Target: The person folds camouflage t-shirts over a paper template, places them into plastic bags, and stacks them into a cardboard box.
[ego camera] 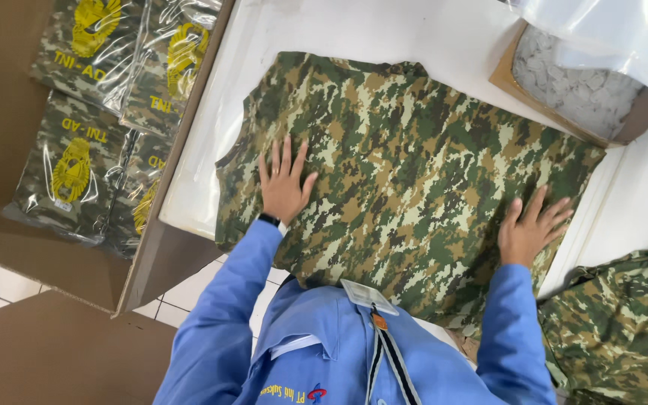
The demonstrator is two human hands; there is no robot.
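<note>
Both hands lie flat and open, gripping nothing: the left hand (284, 186) presses palm-down with fingers spread on the left part of a camouflage shirt (406, 172), and the right hand (530, 229) rests the same way near the shirt's right edge. The shirt is spread across a white table (384, 30) in the middle of the frame, reaching from centre-left to centre-right, with its lower edge hanging slightly toward the person's blue sleeves (223, 322).

Judging by how it drapes and shows soft creases, the cloth looks light, limp and thin. It should not be slippery on the table, though it would likely bunch or wrinkle if dragged by one point. It is not fragile. Good places to take hold would be the hems, the side edges or the shoulder corners, pinched between thumb and fingers, with one hand at each side so the cloth stays even.

At the left of the frame an open cardboard box (9, 112) holds folded shirts in clear bags (76, 172). At the upper right sits a smaller box of pale grey pieces (579, 86) under a clear plastic sheet (609, 30). More camouflage cloth (624, 330) lies at the lower right, just beside the right sleeve.
</note>
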